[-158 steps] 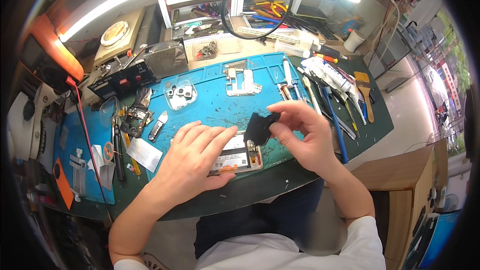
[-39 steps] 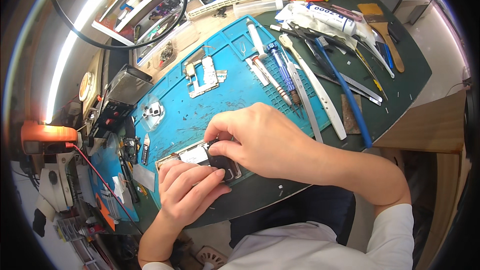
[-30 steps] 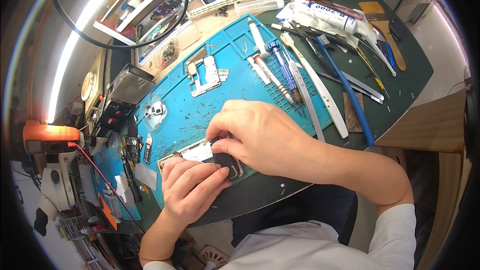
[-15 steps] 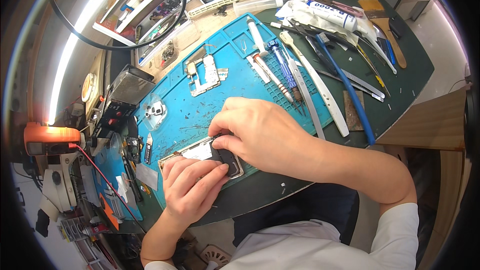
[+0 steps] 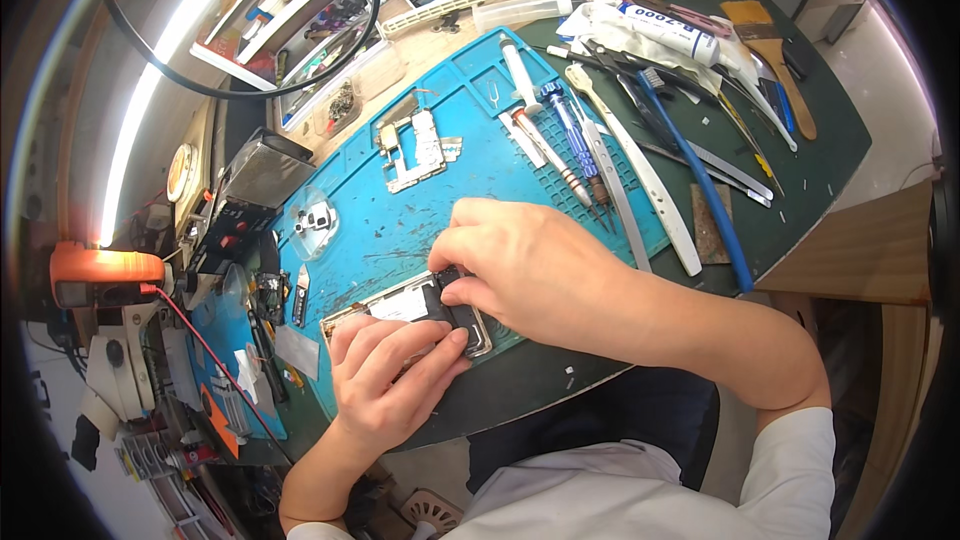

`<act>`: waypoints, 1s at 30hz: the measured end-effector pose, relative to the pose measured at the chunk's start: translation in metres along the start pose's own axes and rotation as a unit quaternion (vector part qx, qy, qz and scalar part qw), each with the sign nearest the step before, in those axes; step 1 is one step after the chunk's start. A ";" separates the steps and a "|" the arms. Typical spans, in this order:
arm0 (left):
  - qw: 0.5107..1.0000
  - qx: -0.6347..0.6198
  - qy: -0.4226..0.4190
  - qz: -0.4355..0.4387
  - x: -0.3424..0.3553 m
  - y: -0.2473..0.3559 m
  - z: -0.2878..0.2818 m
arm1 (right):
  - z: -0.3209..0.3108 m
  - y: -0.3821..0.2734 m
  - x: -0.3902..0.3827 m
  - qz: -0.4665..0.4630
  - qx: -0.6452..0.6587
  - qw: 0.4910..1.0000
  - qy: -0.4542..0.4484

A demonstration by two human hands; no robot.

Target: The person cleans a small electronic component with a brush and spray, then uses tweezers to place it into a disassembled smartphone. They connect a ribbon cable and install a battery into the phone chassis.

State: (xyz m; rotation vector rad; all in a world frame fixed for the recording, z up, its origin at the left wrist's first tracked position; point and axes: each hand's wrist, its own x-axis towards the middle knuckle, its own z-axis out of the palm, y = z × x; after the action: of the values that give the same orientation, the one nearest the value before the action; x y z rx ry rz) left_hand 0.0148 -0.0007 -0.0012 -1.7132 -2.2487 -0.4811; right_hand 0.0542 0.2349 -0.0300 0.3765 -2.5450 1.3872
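An opened phone with a pale metal frame and a white label inside lies at the near edge of the blue work mat. My left hand is closed over its near side, fingertips pressing on the frame and the black part at its right end. My right hand pinches a small black piece at the far right of the frame, between thumb and forefinger. The fingers hide much of this piece. Farther back on the mat rests a phone circuit board.
Screwdrivers, a syringe and a blue-handled brush lie right of the board. A clear dish of small parts sits left. Past the tools are a glue tube and a wide brush. An orange device stands far left.
The black part now lies lower in the phone's right end, and more of the frame's inside shows. Both hands have shifted only slightly, and the whole view has moved a little.
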 end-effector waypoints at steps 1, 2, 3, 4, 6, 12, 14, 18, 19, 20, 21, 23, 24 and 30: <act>1.000 0.005 -0.003 0.001 0.000 0.001 -0.001 | 0.000 0.000 0.000 -0.004 0.000 1.000 0.001; 1.000 0.010 -0.006 0.002 -0.001 0.002 -0.001 | 0.000 0.001 -0.001 -0.008 0.000 1.000 0.001; 1.000 0.017 -0.008 0.002 -0.001 0.002 -0.002 | 0.000 0.000 -0.001 -0.013 0.000 1.000 0.001; 1.000 0.023 -0.010 0.005 -0.004 0.003 -0.003 | 0.000 0.000 -0.001 -0.014 0.000 1.000 0.001; 0.999 0.033 -0.014 0.009 -0.009 0.004 -0.002 | -0.001 -0.001 -0.002 -0.017 -0.001 1.000 -0.001; 0.987 -0.089 -0.017 -0.132 0.001 0.001 -0.005 | -0.002 -0.003 -0.001 -0.026 0.004 1.000 -0.003; 0.980 -0.125 -0.011 -0.155 0.000 0.002 -0.007 | -0.003 -0.005 -0.001 -0.013 0.005 1.000 -0.011; 0.980 -0.157 0.000 -0.124 -0.004 -0.003 -0.009 | -0.006 -0.009 0.001 0.005 -0.001 1.000 -0.026; 0.983 -0.143 0.005 -0.114 -0.004 -0.002 -0.007 | -0.006 -0.009 0.001 0.011 -0.002 1.000 -0.029; 0.986 -0.129 0.011 -0.104 -0.002 -0.002 -0.005 | -0.007 -0.009 0.001 0.017 -0.004 0.999 -0.033; 0.989 -0.112 0.016 -0.094 0.000 -0.002 -0.006 | -0.008 -0.009 0.002 0.021 -0.004 0.999 -0.037; 0.998 -0.047 -0.019 -0.039 -0.001 -0.001 -0.010 | -0.007 -0.008 0.002 0.016 0.003 0.999 -0.034; 0.998 -0.040 -0.029 -0.028 -0.003 0.001 -0.010 | -0.006 -0.008 0.002 0.014 0.006 0.999 -0.031; 1.000 -0.012 -0.026 0.005 -0.018 0.002 -0.005 | -0.008 -0.010 0.002 0.021 0.001 0.999 -0.035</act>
State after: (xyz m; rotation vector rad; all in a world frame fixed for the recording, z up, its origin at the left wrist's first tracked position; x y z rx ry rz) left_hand 0.0210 -0.0175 -0.0040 -1.7669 -2.2772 -0.4686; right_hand 0.0557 0.2362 -0.0173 0.3804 -2.6214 1.4157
